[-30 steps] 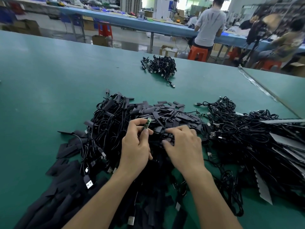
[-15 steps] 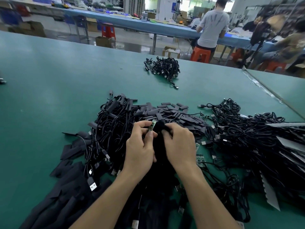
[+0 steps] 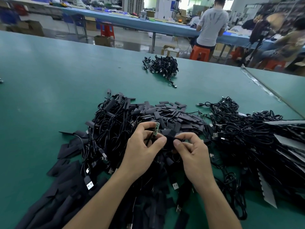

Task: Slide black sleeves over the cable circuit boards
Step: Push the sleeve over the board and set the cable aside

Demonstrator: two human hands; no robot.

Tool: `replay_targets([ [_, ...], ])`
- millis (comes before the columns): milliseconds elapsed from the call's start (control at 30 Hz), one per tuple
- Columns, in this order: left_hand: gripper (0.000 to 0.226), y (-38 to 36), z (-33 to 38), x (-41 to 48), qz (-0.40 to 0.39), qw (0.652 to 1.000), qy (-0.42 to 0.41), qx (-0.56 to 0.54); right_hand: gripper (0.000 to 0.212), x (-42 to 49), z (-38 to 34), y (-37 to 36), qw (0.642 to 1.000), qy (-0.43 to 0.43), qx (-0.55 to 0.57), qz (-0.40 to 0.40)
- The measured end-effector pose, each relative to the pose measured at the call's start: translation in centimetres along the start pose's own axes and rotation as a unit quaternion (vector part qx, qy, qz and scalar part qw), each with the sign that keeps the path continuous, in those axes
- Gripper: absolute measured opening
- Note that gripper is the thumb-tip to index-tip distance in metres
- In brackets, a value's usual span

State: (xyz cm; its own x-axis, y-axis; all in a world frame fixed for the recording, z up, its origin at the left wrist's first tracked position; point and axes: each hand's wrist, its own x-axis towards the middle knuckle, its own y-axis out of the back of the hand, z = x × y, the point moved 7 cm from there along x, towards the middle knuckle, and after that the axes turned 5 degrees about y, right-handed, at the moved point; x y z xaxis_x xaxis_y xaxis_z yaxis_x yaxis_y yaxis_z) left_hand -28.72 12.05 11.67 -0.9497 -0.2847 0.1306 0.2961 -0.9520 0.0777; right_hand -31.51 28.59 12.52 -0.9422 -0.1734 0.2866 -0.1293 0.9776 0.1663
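Observation:
My left hand pinches a small green circuit board on a thin black cable, the board standing upright above my fingers. Right beside it, my right hand pinches a black sleeve between thumb and forefinger. The sleeve's end lies just right of the board's lower part. Whether the two touch I cannot tell. Both hands hover over a heap of loose black sleeves and tangled black USB cables.
More cables with boards lie in a pile on the right, beside grey plastic bags. A small cable bundle sits far back on the green table. Flat black sleeves spread at lower left. People sit at benches behind.
My right hand picked a black sleeve out of the heap and brought it up to the board. My left hand kept holding the board and rose slightly.

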Motion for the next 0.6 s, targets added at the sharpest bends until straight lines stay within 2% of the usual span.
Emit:
replay_targets([
  [167,0.039,-0.3,-0.3,0.1,-0.019,1.0,-0.01,0.005,0.012,-0.2,0.2,-0.3,0.999,0.011,-0.034,-0.004],
  [300,0.038,-0.1,-0.2,0.1,-0.007,1.0,-0.02,0.016,0.015,-0.4,-0.1,0.2,0.998,0.029,-0.06,0.009],
  [433,0.036,0.2,-0.3,0.3,0.015,0.999,-0.018,0.029,0.027,-0.5,-0.4,0.3,0.99,0.057,-0.126,0.007],
  [600,0.029,0.4,-0.1,0.2,0.032,0.999,-0.021,0.033,0.018,-0.5,0.4,0.7,0.997,0.022,-0.068,0.036],
])
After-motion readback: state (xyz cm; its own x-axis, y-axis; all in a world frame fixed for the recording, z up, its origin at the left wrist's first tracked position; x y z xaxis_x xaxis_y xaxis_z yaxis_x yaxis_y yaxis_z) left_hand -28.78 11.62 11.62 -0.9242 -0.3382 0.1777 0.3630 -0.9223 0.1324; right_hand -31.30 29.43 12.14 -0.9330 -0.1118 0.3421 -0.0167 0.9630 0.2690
